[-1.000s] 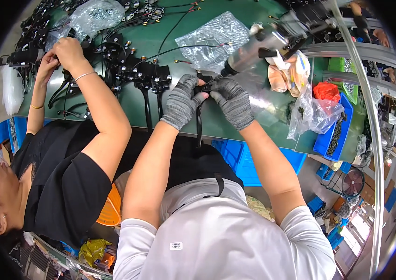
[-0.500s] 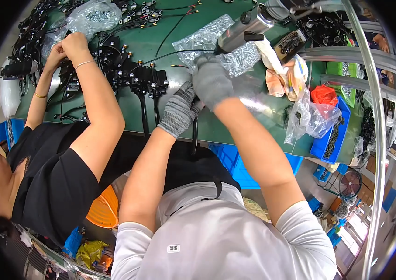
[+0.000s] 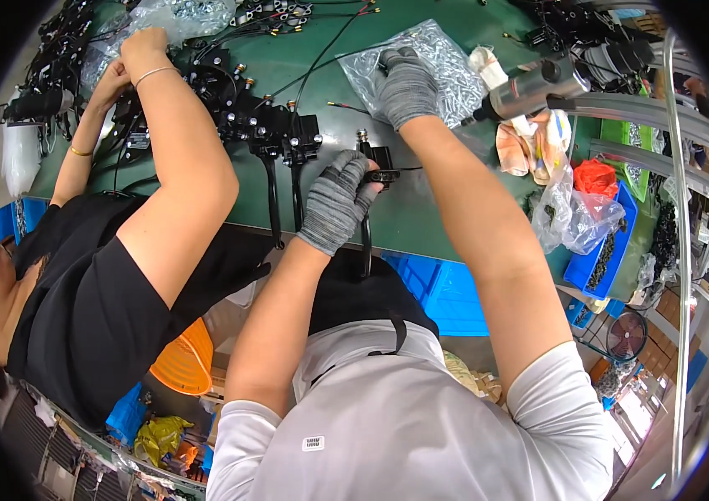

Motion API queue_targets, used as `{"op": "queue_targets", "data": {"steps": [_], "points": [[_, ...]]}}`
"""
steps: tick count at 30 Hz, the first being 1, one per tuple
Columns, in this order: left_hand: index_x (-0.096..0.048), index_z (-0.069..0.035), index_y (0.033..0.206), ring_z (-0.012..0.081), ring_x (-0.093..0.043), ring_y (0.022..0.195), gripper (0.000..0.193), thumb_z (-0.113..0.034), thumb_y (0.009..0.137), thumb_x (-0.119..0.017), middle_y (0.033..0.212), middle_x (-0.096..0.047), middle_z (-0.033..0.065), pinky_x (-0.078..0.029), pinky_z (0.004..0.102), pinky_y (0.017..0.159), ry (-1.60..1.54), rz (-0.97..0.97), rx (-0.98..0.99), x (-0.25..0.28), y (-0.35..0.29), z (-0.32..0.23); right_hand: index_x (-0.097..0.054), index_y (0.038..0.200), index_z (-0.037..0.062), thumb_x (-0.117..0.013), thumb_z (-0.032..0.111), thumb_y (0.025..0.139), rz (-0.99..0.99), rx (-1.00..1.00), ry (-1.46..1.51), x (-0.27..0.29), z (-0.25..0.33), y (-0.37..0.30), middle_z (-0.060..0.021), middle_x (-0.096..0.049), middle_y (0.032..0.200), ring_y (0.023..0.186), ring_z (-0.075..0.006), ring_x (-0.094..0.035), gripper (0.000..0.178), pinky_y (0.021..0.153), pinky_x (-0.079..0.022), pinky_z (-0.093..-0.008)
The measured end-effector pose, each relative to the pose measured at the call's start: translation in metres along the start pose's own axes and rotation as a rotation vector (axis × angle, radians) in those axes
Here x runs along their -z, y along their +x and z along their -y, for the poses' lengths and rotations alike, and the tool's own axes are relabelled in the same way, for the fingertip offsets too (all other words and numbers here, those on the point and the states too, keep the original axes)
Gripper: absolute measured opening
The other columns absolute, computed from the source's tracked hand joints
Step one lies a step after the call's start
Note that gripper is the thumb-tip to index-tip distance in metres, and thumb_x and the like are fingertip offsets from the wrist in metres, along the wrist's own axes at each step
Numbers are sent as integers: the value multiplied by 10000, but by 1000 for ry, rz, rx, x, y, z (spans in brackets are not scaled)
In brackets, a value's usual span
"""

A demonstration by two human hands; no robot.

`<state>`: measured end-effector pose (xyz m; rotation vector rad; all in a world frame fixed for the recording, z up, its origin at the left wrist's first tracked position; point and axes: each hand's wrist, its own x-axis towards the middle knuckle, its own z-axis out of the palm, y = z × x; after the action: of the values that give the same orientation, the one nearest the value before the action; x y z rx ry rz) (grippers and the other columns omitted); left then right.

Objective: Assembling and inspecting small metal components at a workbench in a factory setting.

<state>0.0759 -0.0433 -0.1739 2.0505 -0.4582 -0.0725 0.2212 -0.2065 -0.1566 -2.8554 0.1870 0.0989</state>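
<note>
- At 10 o'clock, a co-worker's bare hands [image 3: 144, 52] sit close together beside a crinkled, clear plastic bag [image 3: 191, 18]
- At 11 o'clock, a lever pile [image 3: 258, 134] of hard black parts with shiny metal bolts, slim curved handles hanging toward 6 o'clock
- Just above the centre, the left hand [image 3: 336, 204], in a streaky gray knit glove, has its fingers curled and closed on a black lever
- The black lever [image 3: 382, 157] is at 12 o'clock, blocky on top, its long thin handle running toward 6 o'clock past the edge of the smooth green table [image 3: 408, 219]
- Between 12 and 1 o'clock, the right hand [image 3: 408, 88], gloved alike, reaches out over the screw bag with fingers bent; whether they grip anything, I cannot tell
- The screw bag [image 3: 450, 71] is flat, clear plastic full of small silvery screws
- Between 1 and 2 o'clock, a metal, tube-shaped power driver [image 3: 538, 88] slants, tip toward 8 o'clock
- At 2 o'clock, a rumpled cloth [image 3: 521, 150]
- At 3 o'clock, a long blue bin [image 3: 580, 271] of dark bits
- Beyond the table, between 3 and 4 o'clock, a round fan [image 3: 626, 336]
</note>
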Motion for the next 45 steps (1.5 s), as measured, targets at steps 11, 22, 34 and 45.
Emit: {"op": "queue_targets", "data": {"steps": [11, 22, 34, 45], "points": [[-637, -63, 1056, 337, -622, 922, 308, -132, 778, -750, 1033, -610, 126, -524, 413, 814, -60, -24, 7, -1, 0, -7, -706, 1088, 73, -660, 336, 860, 226, 8, -31, 1, -19, 21, -197, -684, 1111, 1008, -354, -655, 351, 923, -511, -443], [-627, -29, 1062, 334, -622, 931, 297, -105, 798, -739, 1019, -603, 142, -518, 391, 828, -46, -5, 12, 2, 2, -6, -682, 1092, 41, -690, 99, 861, 39, 85, 415, 49, -44, -87, -132, -679, 878, 753, -222, -650, 238, 708, -520, -332], [-627, -28, 1088, 290, -625, 919, 315, -79, 799, -739, 1023, -592, 128, -518, 358, 815, -86, 76, 52, 3, 4, -6, -684, 1011, 74, -676, 152, 835, 151, 244, -18, 31, -68, -177, -146, -630, 955, 854, -348, -628, 192, 712, -520, -431], [-634, -32, 1101, 295, -619, 883, 353, -81, 779, -767, 1002, -586, 131, -513, 361, 788, -57, 99, 17, 4, 6, -8, -691, 987, 99, -654, 106, 796, -67, 258, 216, 41, -38, -171, -162, -618, 936, 834, -357, -625, 194, 710, -515, -467]]}}
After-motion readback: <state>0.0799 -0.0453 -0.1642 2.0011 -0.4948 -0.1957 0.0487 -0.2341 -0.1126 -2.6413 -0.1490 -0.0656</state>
